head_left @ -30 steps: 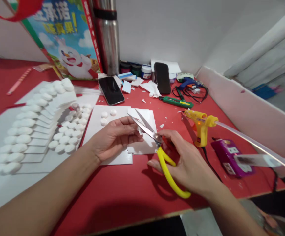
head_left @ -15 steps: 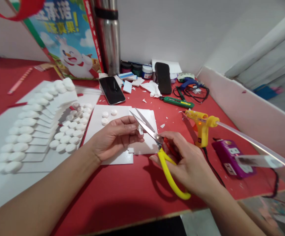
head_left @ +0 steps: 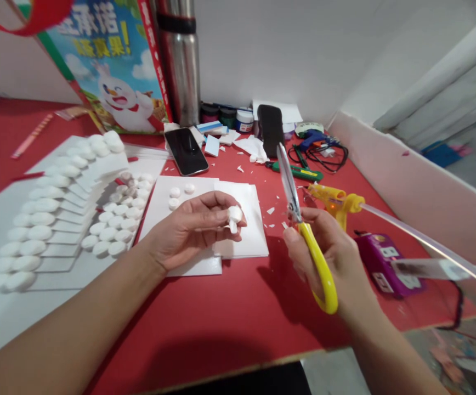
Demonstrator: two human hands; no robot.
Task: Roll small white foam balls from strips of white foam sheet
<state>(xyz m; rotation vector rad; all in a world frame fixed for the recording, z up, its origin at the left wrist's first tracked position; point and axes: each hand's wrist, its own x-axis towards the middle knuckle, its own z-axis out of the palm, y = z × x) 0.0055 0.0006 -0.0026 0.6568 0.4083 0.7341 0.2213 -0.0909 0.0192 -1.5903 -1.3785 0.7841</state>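
My left hand (head_left: 197,225) pinches a small white rounded piece (head_left: 234,213) with a narrow strip hanging below it, over the white sheets (head_left: 252,236). Yellow-handled scissors (head_left: 320,269) are in my right hand (head_left: 328,247), their blades closed and pointing up, apart from the white piece. Several small white discs (head_left: 174,192) lie on the white board (head_left: 200,267) beyond my left hand. Further left, rows of white discs (head_left: 108,233) sit beside a fanned stack of white cards (head_left: 63,241) with rounded white ends.
A yellow glue gun (head_left: 336,200) and a purple box (head_left: 390,266) are at the right. Behind lie two phones (head_left: 186,151), a green cutter (head_left: 299,171), paint jars (head_left: 244,120), a steel flask (head_left: 182,71) and a printed box (head_left: 118,71). White scraps dot the red table (head_left: 230,318).
The scissors have moved right, away from the white piece, and turned upright with their blades now closed. The white piece has turned in my left hand and shows more clearly.
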